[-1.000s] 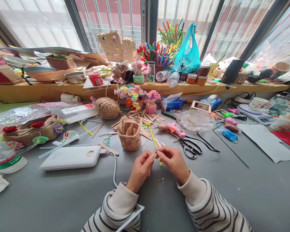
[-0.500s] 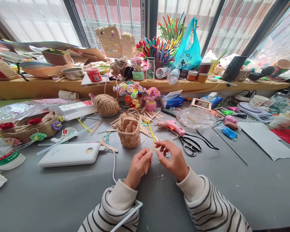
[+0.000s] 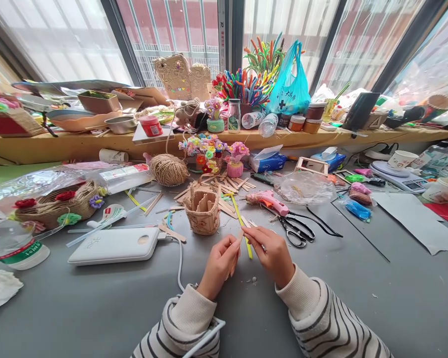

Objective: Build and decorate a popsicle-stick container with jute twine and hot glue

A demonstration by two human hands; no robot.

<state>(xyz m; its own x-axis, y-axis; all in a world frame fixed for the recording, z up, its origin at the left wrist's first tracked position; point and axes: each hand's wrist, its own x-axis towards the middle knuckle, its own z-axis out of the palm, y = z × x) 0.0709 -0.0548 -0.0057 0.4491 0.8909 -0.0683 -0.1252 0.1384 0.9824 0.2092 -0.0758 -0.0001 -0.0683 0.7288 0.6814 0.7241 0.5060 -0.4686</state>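
Observation:
My left hand (image 3: 217,263) is closed round a flat wooden craft stick (image 3: 241,235), whose tip points up and away from me. Close against that tip, my right hand (image 3: 272,251) is pinched shut; a small glint shows by its fingers, but I cannot make out what they hold. Just beyond my hands stands a small woven basket (image 3: 202,219) with craft sticks standing inside. A yellow strip (image 3: 236,208) runs behind my fingers. To the right lie black-handled scissors (image 3: 296,232) and a pink glue gun (image 3: 269,201).
A white power bank (image 3: 114,247) with a cable lies at left. Loose craft sticks (image 3: 246,185) are scattered behind the basket, near a ball of twine (image 3: 168,169). White paper (image 3: 418,219) lies at right. Tiny scraps (image 3: 254,280) dot the grey table.
My right hand's fingers have closed in and turned downward beside the stick's tip. My left hand still grips the stick. The whole view has shifted slightly down and right.

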